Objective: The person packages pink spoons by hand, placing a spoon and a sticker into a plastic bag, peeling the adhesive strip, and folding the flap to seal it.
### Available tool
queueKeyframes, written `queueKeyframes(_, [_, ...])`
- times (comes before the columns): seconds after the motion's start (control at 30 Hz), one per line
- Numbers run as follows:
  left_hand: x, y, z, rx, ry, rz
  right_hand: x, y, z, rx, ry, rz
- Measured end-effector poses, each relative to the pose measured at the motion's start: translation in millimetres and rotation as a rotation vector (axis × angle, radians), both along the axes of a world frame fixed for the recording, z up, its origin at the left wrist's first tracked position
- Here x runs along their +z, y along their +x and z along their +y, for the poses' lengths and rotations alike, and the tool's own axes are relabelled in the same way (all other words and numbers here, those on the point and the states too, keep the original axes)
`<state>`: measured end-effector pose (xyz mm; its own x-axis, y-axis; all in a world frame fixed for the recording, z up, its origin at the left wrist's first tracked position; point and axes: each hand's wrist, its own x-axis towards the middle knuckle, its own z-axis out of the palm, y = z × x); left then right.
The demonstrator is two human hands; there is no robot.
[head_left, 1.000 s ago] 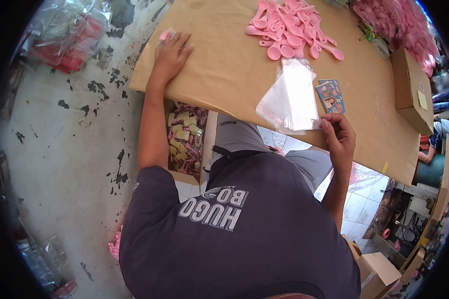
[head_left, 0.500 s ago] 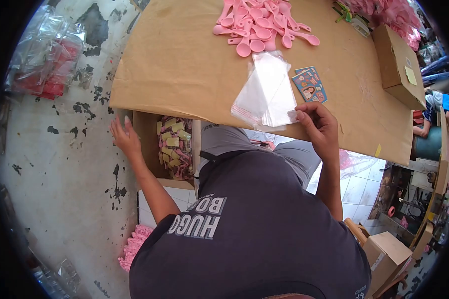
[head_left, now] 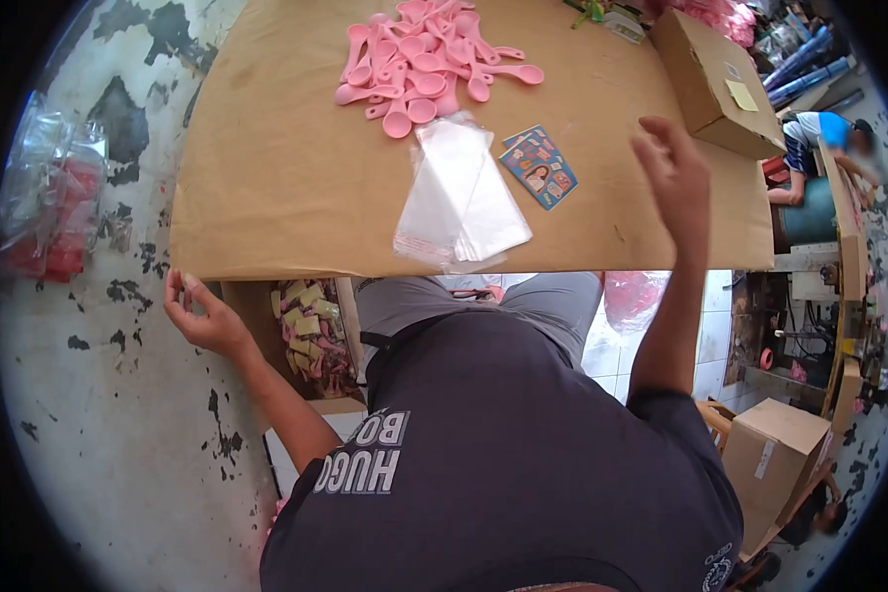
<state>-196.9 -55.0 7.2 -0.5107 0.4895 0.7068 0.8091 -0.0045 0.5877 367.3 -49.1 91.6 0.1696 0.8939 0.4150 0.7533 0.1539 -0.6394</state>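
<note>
Pink spoons (head_left: 424,59) lie heaped at the far side of the brown-covered table (head_left: 286,178). Nearer me, clear plastic bags (head_left: 461,197) overlap in a fanned stack, reaching the front edge. Small blue printed cards (head_left: 543,173) lie just right of the bags. My right hand (head_left: 673,173) is raised over the table's right part, fingers apart and bent, holding nothing. At the table's front left corner, my left hand (head_left: 205,318) has loosely curled, parted fingers and is empty.
An open box (head_left: 257,331) under the table holds packed pink items (head_left: 311,331). A cardboard box (head_left: 715,89) stands at the table's back right, another (head_left: 772,439) at lower right. Plastic packs (head_left: 59,197) lie at far left. Two other people are at the right edge.
My right hand has left the bags' corner and moved up and right. My left hand is now at the table corner. The view has shifted, so the table's contents appear further left.
</note>
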Motion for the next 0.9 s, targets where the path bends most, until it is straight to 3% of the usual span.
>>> queueKeyframes(0.03, [8,13,7,-0.097,0.052,-0.016,-12,0,5,-0.238,0.072,-0.638])
queueKeyframes(0.07, [14,26,15,-0.193,0.110,-0.034,-20,-3,7,-0.256,0.081,-0.643])
queueKeyframes(0.13, [26,54,22,-0.277,0.083,-0.025,-28,-26,17,0.132,0.003,-0.043])
queueKeyframes(0.17, [35,73,24,-0.395,-0.024,0.038,-36,-31,21,0.125,0.009,-0.049])
queueKeyframes(0.23, [40,95,27,-0.518,-0.123,0.104,-51,-36,30,0.272,0.138,-0.375])
queueKeyframes(0.27, [40,102,28,-0.625,-0.243,0.135,-51,-24,35,0.266,0.143,-0.380])
queueKeyframes(0.33, [35,104,32,-0.733,-0.351,0.163,-35,5,44,-0.075,-0.130,-0.522])
queueKeyframes(0.4, [22,96,33,-0.800,-0.496,0.161,-5,18,37,-0.210,-0.276,-0.376])
queueKeyframes(0.47, [12,90,35,-0.770,-0.519,0.259,5,22,31,-0.067,-0.192,-0.010])
queueKeyframes(0.5, [11,90,36,-0.738,-0.550,0.361,2,19,28,-0.069,-0.190,-0.013])
queueKeyframes(0.57, [11,97,38,-0.693,-0.605,0.411,-10,8,24,0.309,-0.201,0.008])
queueKeyframes(0.6, [12,101,38,-0.642,-0.663,0.461,-12,7,23,0.312,-0.201,0.008])
queueKeyframes(0.67, [13,102,40,-0.626,-0.691,0.483,-14,6,24,0.284,-0.479,0.109])
queueKeyframes(0.7, [14,103,42,-0.614,-0.718,0.502,-21,12,27,0.290,-0.477,0.106])
queueKeyframes(0.77, [15,103,46,-0.590,-0.737,0.547,-37,26,33,-0.003,-0.027,-0.284])
queueKeyframes(0.9, [14,108,58,-0.552,-0.730,0.526,-1,-26,14,0.058,0.068,-0.025])
